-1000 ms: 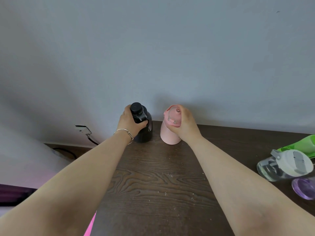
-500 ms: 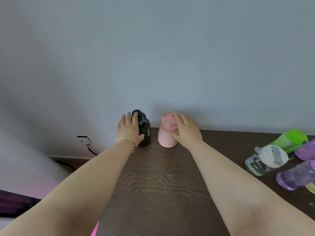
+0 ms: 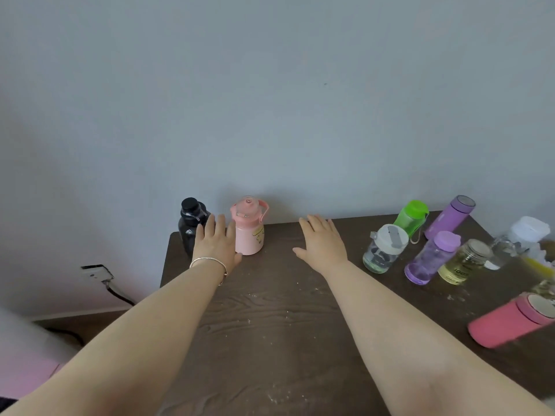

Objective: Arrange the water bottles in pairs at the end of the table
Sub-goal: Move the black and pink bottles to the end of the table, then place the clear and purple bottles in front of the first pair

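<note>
First pair, black bottle (image 3: 192, 225) and pink bottle (image 3: 249, 226), is parked at the bench (image 3: 270, 325) end, so left hand (image 3: 216, 244) and right hand (image 3: 322, 244) are spread flat, empty.

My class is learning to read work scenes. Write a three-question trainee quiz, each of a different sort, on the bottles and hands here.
1. True or false: the black bottle and pink bottle stand upright, side by side at the table's far left corner.
2. Which hand wears a bracelet?
3. The green-capped bottle is: A) with the group on the right, B) beside the black bottle.

Key: 1 true. 2 the left hand. 3 A.
</note>
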The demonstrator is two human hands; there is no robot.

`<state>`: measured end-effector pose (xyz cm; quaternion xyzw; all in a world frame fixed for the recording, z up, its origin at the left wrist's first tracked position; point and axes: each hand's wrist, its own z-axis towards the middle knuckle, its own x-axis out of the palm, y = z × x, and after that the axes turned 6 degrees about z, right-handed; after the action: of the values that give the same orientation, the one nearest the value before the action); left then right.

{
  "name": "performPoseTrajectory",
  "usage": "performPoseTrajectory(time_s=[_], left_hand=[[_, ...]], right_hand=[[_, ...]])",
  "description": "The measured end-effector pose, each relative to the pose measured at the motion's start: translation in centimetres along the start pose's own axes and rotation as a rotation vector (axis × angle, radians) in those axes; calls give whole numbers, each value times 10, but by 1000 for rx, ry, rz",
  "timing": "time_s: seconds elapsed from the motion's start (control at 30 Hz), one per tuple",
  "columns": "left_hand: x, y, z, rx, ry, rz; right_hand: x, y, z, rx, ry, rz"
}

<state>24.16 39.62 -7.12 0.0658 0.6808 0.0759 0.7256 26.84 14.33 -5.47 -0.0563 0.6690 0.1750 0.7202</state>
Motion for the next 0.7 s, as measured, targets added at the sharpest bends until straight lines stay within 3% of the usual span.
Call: performPoseTrajectory(time_s=[0.3, 0.7], left_hand=[[-36, -87, -21, 18, 7, 97], [-78, -284, -27, 55, 42, 74]], right_hand=[[-16, -87, -54, 24, 14, 73], [-49, -266, -130, 110, -32, 106]])
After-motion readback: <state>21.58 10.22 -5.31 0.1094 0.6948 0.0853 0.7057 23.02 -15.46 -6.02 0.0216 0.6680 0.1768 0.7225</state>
